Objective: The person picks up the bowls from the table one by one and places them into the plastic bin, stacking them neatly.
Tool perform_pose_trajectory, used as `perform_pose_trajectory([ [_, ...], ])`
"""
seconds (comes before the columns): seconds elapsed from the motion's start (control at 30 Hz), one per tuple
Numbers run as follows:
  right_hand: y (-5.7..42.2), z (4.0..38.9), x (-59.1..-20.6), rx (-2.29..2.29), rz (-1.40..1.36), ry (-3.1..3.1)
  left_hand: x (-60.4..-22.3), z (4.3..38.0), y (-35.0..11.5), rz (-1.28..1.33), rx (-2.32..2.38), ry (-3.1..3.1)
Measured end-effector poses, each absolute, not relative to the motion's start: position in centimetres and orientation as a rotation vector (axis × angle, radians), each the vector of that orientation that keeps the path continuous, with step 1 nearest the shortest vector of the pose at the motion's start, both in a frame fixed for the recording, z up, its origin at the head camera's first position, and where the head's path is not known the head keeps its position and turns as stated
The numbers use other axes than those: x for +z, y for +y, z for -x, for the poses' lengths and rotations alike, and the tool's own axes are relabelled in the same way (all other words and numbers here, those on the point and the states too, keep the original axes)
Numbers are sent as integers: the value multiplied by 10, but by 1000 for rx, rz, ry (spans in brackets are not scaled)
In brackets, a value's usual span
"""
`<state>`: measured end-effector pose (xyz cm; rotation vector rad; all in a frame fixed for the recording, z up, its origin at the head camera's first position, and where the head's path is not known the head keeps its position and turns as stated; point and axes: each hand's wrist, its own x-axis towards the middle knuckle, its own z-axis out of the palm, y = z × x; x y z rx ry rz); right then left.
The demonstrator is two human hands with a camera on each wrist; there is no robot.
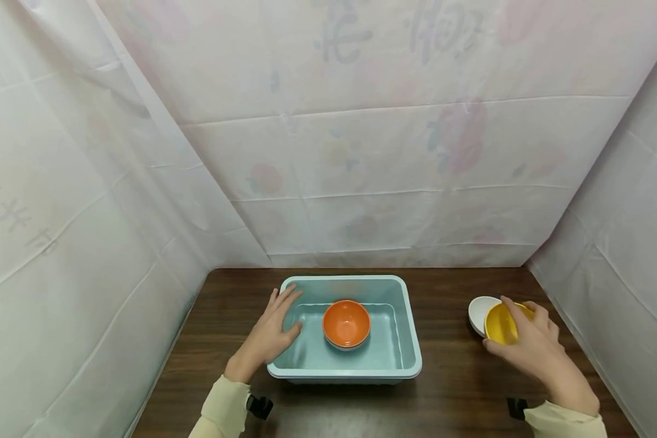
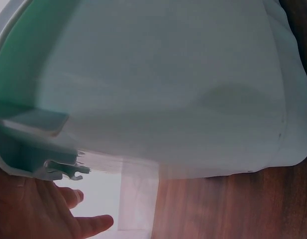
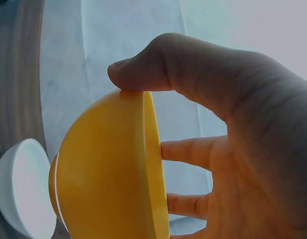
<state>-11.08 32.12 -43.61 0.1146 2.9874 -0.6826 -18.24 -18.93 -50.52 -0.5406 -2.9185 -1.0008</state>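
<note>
My right hand [image 1: 536, 347] grips a yellow bowl [image 1: 500, 325] by its rim, thumb on one side and fingers on the other. In the right wrist view, the yellow bowl [image 3: 103, 169] is tilted, its foot towards a white bowl [image 3: 29, 189]. That white bowl [image 1: 480, 312] is on the table, partly hidden behind the yellow one. My left hand [image 1: 271, 334] lies at the left rim of a pale blue-green tub [image 1: 410, 340], fingers extended and holding nothing. Inside the tub sits an orange bowl [image 1: 347, 323], a pale edge showing beneath it.
The dark wooden table [image 1: 449, 377] carries the tub near its middle and the bowls at its right. White printed sheets [image 1: 361, 182] hang behind the table and on both sides. A dark wrist camera [image 1: 260, 406] sits by the left sleeve.
</note>
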Motion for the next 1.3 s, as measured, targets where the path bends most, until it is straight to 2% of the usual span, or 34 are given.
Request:
perform_pose_trajectory([
  [0.63,269,126,-419,-709,122,3056,-507,182,-187,532,-1014,-2937],
  [1.3,238,147,-408,-789,248,3065,-501,181,-187,519,-1008,-2939],
])
